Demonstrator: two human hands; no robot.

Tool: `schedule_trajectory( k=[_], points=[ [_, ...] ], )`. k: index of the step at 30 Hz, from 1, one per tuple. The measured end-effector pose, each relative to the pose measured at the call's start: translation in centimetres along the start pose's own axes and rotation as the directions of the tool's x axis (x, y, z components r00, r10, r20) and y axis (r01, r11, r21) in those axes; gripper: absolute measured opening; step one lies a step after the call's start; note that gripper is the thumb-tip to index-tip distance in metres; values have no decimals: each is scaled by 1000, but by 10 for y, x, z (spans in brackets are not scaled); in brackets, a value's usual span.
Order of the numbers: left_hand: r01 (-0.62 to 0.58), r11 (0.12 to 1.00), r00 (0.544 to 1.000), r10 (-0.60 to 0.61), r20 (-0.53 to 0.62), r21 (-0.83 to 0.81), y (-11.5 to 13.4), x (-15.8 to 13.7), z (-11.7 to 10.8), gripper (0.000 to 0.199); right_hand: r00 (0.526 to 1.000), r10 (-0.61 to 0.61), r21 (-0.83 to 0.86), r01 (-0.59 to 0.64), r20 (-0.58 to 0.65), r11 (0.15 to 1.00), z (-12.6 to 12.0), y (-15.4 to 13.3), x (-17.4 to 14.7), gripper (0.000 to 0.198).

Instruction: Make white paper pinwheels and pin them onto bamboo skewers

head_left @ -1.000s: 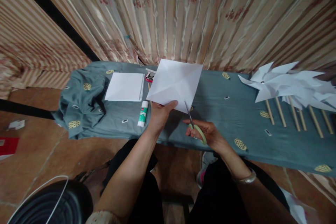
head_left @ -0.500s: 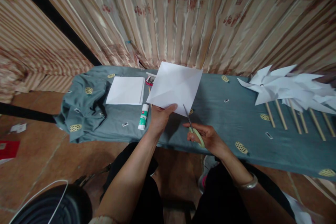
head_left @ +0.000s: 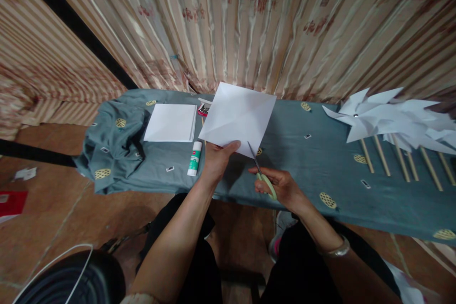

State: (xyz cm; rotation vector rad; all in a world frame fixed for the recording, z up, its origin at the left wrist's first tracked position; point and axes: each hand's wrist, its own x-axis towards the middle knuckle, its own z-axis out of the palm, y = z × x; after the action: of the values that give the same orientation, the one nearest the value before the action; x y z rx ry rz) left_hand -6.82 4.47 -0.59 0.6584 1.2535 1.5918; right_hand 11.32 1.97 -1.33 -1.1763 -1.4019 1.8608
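A square sheet of white paper (head_left: 239,116) with faint creases is held up over the table. My left hand (head_left: 218,159) pinches its near edge, thumb on top. In my right hand (head_left: 281,185) is a pair of scissors (head_left: 266,185) with light green handles, fingers wrapped through the loops. The scissor blades meet the paper at its near right corner, one blade lying over the sheet. Left of my left hand, a white and green glue stick (head_left: 194,158) lies on the cloth. Behind it rests a stack of white paper (head_left: 170,123).
A grey-green cloth (head_left: 295,161) with pineapple prints covers the narrow table. Several white paper pinwheels (head_left: 377,116) on wooden sticks lie at the right. A small red box (head_left: 203,110) of metal pieces sits partly behind the sheet. A patterned curtain (head_left: 249,23) hangs behind.
The paper has shifted very slightly, its far right corner a touch further right. Both hands and the scissors hold almost the same position.
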Motion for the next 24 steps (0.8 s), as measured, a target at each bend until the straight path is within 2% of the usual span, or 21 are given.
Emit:
schedule_trajectory(
  k=[6,15,20,24],
  points=[
    [16,1000,999,-16,27,1,4,-5,3,30,1000,0,-31,0,1,1000,-1,0,-1,56],
    [32,999,998,-30,58,-22,6,-12,8,37,999,-44,-40,43,-15,998,-5,6,1,54],
    [35,999,998,-34,55,-19,5,-10,7,33,1000,0,33,1,-28,999,-3,5,2,56],
    [25,999,997,-23,72,-25,5,-12,8,31,1000,-1,-8,1,-21,1000,-4,2,0,56]
  ],
)
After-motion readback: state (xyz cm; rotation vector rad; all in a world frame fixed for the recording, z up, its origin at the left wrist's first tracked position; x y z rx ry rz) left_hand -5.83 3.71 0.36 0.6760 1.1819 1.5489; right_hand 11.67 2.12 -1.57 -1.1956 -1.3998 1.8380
